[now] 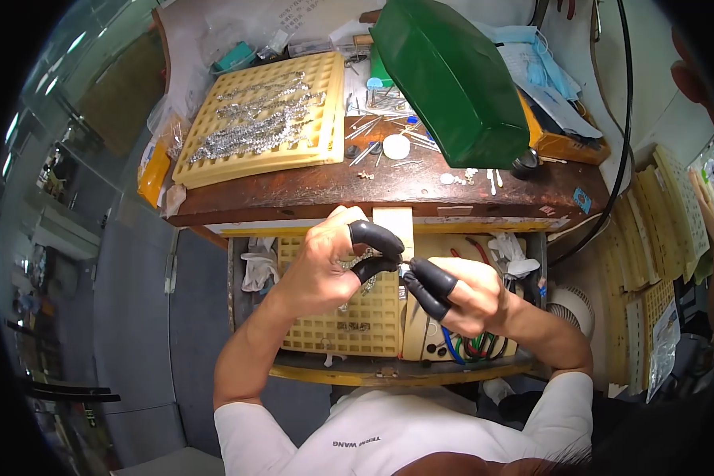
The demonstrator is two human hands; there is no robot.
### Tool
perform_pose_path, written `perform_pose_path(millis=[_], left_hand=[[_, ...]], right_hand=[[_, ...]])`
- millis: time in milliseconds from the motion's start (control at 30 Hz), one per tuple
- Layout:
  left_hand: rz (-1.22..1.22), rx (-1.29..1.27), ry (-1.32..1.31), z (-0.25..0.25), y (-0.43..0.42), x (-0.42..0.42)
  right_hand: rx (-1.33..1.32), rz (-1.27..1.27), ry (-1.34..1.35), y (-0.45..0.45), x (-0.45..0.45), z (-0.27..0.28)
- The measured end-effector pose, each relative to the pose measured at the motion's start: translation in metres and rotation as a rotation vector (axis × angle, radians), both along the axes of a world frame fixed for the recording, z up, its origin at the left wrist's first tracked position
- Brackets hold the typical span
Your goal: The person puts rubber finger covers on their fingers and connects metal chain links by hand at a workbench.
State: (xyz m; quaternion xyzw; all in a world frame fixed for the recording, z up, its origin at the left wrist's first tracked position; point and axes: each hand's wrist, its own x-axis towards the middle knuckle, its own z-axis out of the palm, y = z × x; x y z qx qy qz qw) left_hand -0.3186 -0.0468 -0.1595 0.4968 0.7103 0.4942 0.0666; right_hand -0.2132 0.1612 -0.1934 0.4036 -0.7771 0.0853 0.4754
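Above the open drawer, my left hand [317,266] is closed, with black finger cots on its thumb and index finger. A silver chain [368,282] shows in the curl of those fingers and hangs below them. My right hand [474,295], also wearing black finger cots, pinches close to the left fingertips. Whatever lies between its fingertips is too small and too covered to name. Just beyond both hands, a pale wooden bench pin [394,222] juts from the bench edge. Beneath them in the drawer lies a yellow gridded tray [341,339].
On the brown workbench [293,194], a yellow tray [325,131] carries several silver chains. A green hood [460,87] stands over the right side, near small tools and a white round dish [396,147]. Pliers with coloured handles [476,345] and white gloves [259,266] lie in the drawer.
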Motion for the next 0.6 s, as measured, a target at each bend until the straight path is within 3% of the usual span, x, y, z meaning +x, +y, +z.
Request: perform_pose_path(millis=[600], left_hand=[[0.035,0.063,-0.019,-0.004,0.003,0.004]], right_hand=[[-0.001,-0.022,-0.007,0.011,0.01,0.003]])
